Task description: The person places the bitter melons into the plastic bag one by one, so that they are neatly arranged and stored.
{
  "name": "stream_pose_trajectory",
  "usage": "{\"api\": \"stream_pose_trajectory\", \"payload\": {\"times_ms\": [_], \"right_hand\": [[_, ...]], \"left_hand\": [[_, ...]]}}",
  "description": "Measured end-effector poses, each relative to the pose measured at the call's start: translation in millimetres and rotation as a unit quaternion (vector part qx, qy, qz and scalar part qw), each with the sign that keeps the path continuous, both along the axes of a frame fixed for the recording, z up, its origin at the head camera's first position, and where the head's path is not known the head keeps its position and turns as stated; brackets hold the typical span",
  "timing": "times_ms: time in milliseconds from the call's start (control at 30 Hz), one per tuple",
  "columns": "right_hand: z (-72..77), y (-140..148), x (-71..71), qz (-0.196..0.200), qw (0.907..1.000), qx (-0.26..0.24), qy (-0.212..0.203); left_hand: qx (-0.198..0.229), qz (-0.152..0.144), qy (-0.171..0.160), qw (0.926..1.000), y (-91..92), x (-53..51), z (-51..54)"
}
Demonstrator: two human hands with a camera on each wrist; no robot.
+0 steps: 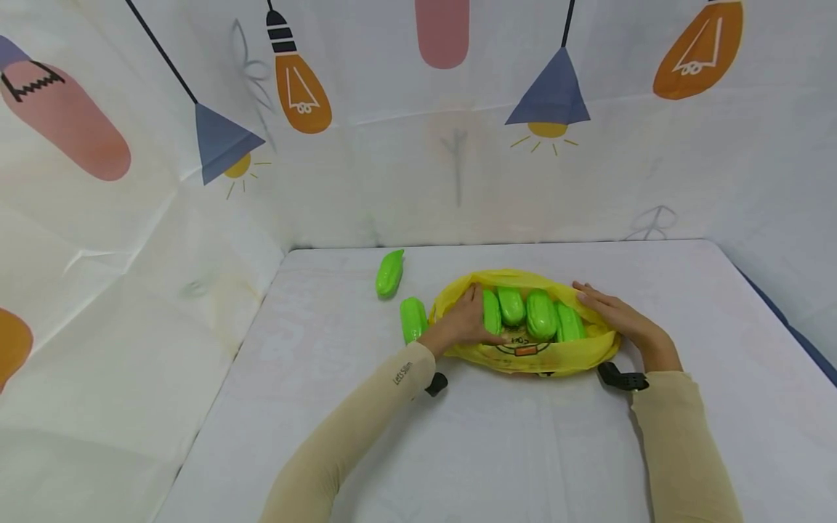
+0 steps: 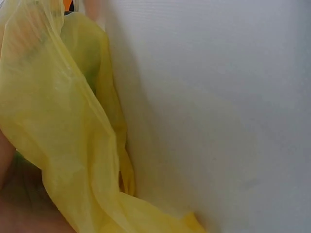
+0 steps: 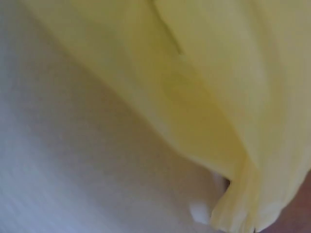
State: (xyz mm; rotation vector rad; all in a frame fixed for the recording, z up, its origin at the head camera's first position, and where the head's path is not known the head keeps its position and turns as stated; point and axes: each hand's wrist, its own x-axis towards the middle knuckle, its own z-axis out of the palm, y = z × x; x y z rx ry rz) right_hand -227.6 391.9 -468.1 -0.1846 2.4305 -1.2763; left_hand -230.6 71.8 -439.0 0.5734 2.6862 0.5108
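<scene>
A yellow plastic bag (image 1: 562,357) lies on the table with its mouth spread wide. Several glossy green toy vegetables (image 1: 541,314), oblong with rounded ends, sit side by side in it. My left hand (image 1: 466,319) reaches into the bag's left end, fingers and thumb curled round the leftmost green toy vegetable (image 1: 492,312). The bag's film (image 2: 68,116) covers much of that hand in the left wrist view. Against the bag's right rim rests my right hand (image 1: 621,319), its fingers extended. Yellow film (image 3: 204,97) fills much of the right wrist view, which is blurred.
Left of the bag, one green toy vegetable (image 1: 413,319) lies close to its edge. Another (image 1: 390,274) with a pointed tip lies farther back. A white cloth covers the table (image 1: 523,450); a printed curtain (image 1: 392,181) hangs behind it.
</scene>
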Motion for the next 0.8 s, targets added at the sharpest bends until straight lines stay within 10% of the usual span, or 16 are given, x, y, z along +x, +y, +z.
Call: {"api": "stream_pose_trajectory", "payload": {"times_ms": [367, 800], "right_hand": [[2.0, -1.5, 0.1, -0.005, 1.0000, 0.002, -0.006], [0.9, -1.3, 1.1, -0.005, 0.9999, 0.000, -0.009]], "left_hand": [[0.032, 0.003, 0.015, 0.9994, -2.5, -0.5, 4.9], [0.118, -0.001, 0.012, 0.9930, -50.0, 3.5, 59.4]]}}
